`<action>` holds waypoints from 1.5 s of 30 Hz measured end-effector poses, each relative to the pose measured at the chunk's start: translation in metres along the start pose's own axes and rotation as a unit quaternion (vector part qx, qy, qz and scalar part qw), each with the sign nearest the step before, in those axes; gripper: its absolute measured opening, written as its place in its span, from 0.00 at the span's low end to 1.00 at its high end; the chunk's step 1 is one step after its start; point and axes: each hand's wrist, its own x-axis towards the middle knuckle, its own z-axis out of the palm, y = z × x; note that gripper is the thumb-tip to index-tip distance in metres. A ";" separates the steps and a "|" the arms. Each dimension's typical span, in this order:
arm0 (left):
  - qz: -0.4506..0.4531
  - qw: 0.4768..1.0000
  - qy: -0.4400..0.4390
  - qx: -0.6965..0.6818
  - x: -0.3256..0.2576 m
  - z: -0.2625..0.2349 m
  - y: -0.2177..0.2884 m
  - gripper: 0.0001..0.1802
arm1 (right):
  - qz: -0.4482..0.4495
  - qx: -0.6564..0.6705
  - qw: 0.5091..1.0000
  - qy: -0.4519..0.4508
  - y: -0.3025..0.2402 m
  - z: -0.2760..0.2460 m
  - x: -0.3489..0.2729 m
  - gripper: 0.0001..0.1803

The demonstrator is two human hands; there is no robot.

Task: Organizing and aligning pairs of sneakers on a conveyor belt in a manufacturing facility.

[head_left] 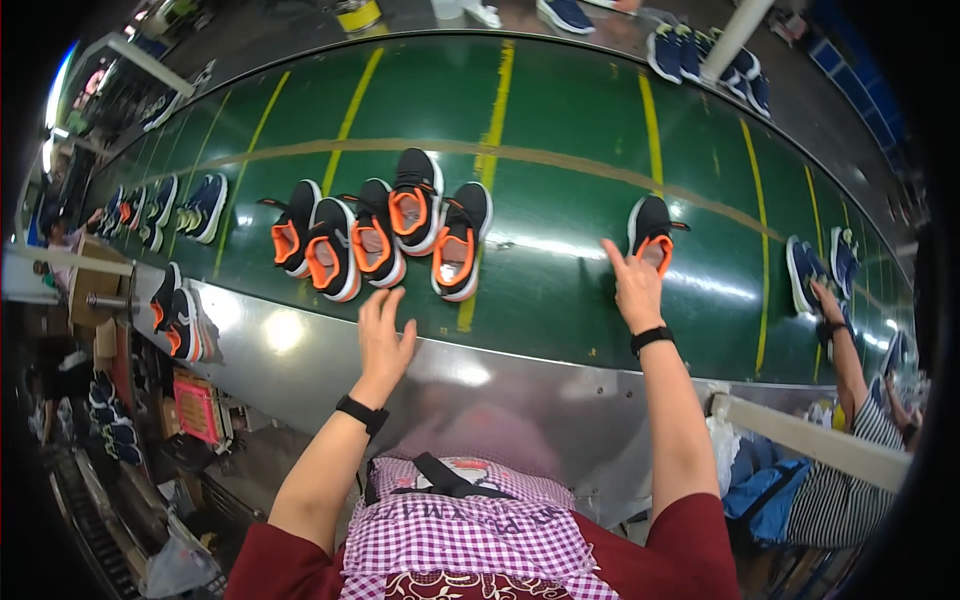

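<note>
Your right hand (638, 292) is nearer the lone black-orange sneaker (651, 222), heel toward you; right grip indeterminable; left hand (382, 338) fingers apart.

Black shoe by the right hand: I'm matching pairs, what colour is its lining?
The lining is orange; see head view.

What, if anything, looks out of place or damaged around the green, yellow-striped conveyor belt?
Two black, orange-lined shoes look slightly out of place: they rest mostly on the shiny metal ledge at left, whereas six similar shoes sit on the belt. I see nothing spilled or damaged.
</note>
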 end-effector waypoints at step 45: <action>0.008 0.991 -0.039 -0.126 -0.135 -0.124 -0.096 0.17 | -0.127 0.142 0.981 -0.024 -0.296 -0.162 -0.125 0.13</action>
